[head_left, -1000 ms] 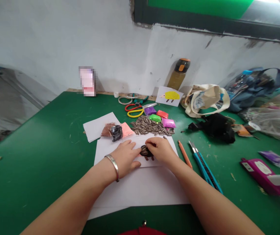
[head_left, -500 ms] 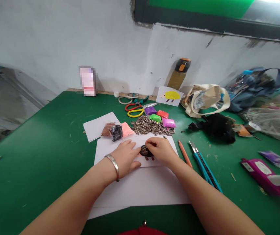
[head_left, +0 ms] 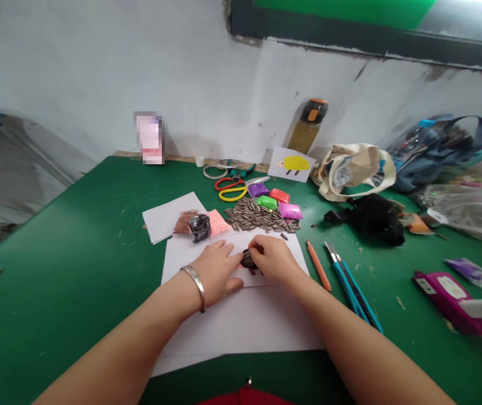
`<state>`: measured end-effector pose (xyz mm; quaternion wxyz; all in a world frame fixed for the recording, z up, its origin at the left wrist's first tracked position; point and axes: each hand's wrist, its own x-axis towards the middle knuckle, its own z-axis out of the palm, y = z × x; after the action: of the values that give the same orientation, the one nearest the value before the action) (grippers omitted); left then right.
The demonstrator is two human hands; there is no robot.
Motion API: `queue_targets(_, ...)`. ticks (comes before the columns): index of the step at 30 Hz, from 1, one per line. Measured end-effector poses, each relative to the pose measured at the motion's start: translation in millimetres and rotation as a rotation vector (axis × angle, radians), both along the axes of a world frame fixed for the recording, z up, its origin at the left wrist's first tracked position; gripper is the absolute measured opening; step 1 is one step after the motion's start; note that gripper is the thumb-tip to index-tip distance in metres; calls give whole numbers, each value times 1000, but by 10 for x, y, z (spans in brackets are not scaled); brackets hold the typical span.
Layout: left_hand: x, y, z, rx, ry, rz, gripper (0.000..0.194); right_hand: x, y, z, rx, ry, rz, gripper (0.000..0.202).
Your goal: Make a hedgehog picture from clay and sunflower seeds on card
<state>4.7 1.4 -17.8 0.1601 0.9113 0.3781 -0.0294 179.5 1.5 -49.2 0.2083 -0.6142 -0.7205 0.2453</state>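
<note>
My left hand, with a silver bangle on its wrist, lies flat with fingers apart on a white sheet of paper. Its fingertip touches the left side of a small black clay shape that has striped sunflower seeds set into it. Over the right part of that shape, my right hand is closed in a pinch, and its fingers hide whatever is between them. Just beyond the hands lies a pile of sunflower seeds. One loose seed rests on the paper above my right hand.
Packets of brown, black and peach clay sit behind my left hand. Scissors and a purple clay packet lie beyond the seeds. An orange pen and a blue cutter are at right. A hedgehog picture leans by a bottle.
My right hand has shifted slightly left over the black clay shape, covering more of it. The loose seed on the paper shows more plainly. My left hand stays in place.
</note>
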Motion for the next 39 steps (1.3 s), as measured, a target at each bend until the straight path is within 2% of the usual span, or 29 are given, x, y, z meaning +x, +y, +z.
queue_targets(8,4,-13,-10,5,-7,9,32,-26,11,-2,20,-31,1,15)
queue_targets(16,-14,-8,22,-11,-28,8,29,41,2,-67,-134,212,-61,14)
queue_targets(23,-6,-15,45,-22,-14,3,33,15,8,-49,-59,150,-55,14)
queue_targets(35,-21,-7,13,2,-54,-6,28,11,1,-67,-54,160,-67,14)
queue_targets(39,-20,-9,22,3,-60,-11,26,29,2,-86,-106,234,-69,13)
